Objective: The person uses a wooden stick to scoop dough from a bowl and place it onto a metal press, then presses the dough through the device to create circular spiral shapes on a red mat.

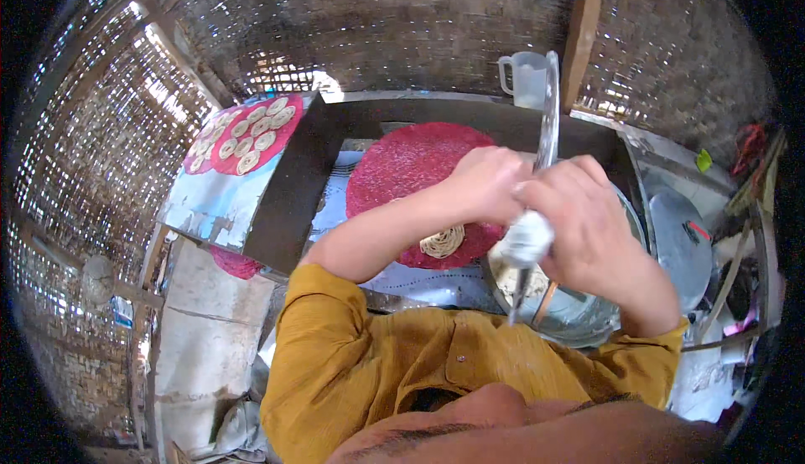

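Note:
My left hand (493,180) and my right hand (583,225) are raised close together in front of my chest, fingers closed around a long, narrow, whitish-metallic tool (549,120). It stands nearly upright in the picture, and its exact kind cannot be made out. A pale lump (528,239) shows at its middle, just below my fingers, and a thin dark end points down toward me. Beneath my left forearm lies a round red mat (402,158) bearing a coiled nest of pale strands (443,242); the forearm hides part of both. Under my right hand is a wide metal basin (579,321).
A smaller bowl of pale dough or flour (511,279) sits beside the basin. At left, several coiled nests rest on red mats (225,160) atop a box (193,212). A clear plastic jug (528,78) stands at the back, and a round metal lid (681,250) lies at right.

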The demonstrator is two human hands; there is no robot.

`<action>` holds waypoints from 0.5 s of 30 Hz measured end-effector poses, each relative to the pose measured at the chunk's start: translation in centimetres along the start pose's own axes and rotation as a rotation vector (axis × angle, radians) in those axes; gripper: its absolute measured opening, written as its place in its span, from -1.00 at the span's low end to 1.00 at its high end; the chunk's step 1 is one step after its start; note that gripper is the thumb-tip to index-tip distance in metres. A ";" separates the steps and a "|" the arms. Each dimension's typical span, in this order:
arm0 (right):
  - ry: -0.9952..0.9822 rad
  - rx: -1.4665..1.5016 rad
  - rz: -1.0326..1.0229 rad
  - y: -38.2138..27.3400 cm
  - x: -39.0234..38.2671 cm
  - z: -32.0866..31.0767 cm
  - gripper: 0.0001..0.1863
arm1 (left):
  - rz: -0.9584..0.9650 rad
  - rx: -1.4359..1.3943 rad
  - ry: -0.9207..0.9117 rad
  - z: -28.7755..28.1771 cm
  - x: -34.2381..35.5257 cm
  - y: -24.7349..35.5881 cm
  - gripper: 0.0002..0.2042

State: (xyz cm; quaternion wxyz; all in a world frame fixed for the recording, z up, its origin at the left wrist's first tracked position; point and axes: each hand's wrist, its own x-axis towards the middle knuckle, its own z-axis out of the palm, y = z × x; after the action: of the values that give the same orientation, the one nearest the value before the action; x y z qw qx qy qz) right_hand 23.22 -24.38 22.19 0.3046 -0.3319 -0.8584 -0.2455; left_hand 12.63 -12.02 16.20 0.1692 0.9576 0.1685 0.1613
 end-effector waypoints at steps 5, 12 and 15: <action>-0.007 0.511 0.718 2.0 -3.6 -3.2 -0.40 | 0.151 0.318 0.041 0.8 -1.6 2.1 -0.85; 0.884 0.458 0.865 2.5 -9.9 -8.3 -0.50 | -0.125 -0.661 0.036 0.7 -3.6 -5.2 -0.70; 1.297 0.583 0.637 3.3 -11.2 -4.3 -0.59 | 0.101 -1.354 -0.073 2.4 -3.6 -5.8 -0.53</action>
State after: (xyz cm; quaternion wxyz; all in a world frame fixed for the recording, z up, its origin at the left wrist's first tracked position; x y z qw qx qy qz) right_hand 33.79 -29.61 18.19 0.8766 -0.2591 -0.4018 -0.0554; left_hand 8.79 -8.86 10.93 0.7292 0.6521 -0.0204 0.2065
